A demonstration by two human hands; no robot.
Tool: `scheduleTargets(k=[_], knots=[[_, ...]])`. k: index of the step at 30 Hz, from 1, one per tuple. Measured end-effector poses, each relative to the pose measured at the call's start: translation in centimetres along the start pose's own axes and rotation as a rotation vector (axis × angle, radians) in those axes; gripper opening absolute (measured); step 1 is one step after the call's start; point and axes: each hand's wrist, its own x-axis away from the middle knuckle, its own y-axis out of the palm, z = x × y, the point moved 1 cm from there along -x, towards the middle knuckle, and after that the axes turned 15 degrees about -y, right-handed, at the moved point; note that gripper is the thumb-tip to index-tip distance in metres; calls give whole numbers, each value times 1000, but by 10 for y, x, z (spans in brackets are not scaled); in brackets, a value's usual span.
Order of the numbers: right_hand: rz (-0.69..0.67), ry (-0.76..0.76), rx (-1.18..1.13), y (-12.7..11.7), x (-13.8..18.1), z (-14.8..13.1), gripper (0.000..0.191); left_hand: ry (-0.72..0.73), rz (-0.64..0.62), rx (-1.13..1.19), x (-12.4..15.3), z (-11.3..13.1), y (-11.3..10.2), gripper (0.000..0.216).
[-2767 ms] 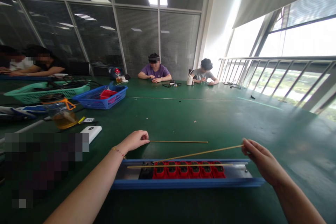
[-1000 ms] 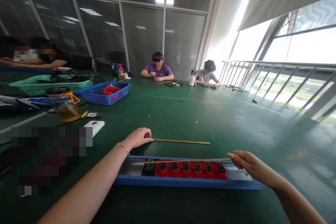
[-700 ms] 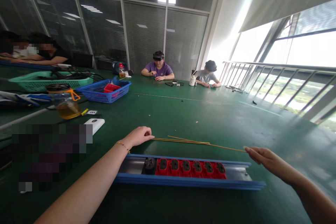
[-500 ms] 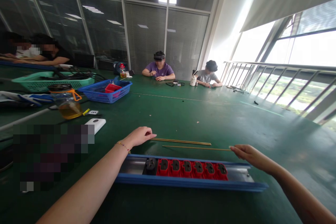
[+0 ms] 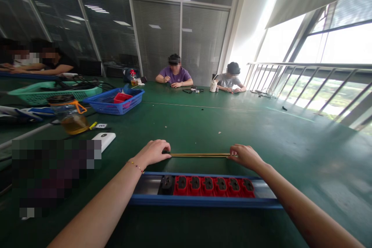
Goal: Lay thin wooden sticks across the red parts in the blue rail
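Note:
Thin brass-coloured strips (image 5: pixel 200 155) lie side by side just above the green table, stretched between my two hands. My left hand (image 5: pixel 157 151) is closed in a pinch at their left end. At the right end, the fingers of my right hand (image 5: pixel 244 156) are closed on them too. Nearer to me, a blue metal channel (image 5: pixel 203 201) runs left to right. Inside it sit one black socket (image 5: pixel 166 184) and a row of several red sockets (image 5: pixel 207 185). My right forearm hides the channel's right end, and my left forearm covers part of its left end.
A blue basket (image 5: pixel 109 104) holding a red box stands at the back left, beside a green basket (image 5: pixel 37 95) of cables. Closer are a jar (image 5: pixel 72 120) of amber liquid and a white power bank (image 5: pixel 106 139). Several people (image 5: pixel 175 75) sit along the far side.
My right hand has moved left, bringing its single strip alongside the others. My left hand keeps its place at the left end.

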Motion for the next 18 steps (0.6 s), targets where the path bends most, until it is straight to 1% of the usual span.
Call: scheduleTargets(k=[4, 7, 10, 13, 16, 18], knots=[[-37, -69, 67, -2, 0, -1, 24, 51, 7, -21, -1, 4, 4, 14], [-95, -124, 88, -1, -2, -3, 27, 45, -14, -11, -1, 8, 5, 18], [-116, -122, 82, 0, -6, -4, 24, 5, -45, 2, 0, 12, 4, 23], [-115, -111, 47, 2, -11, -5, 22, 3, -47, -10, 1, 16, 3, 21], [-91, -87, -20, 3, -13, -4, 22, 17, -38, -11, 1, 17, 6, 18], [-65, -66, -89, 4, -10, -2, 20, 7, -61, 20, 1, 16, 8, 16]])
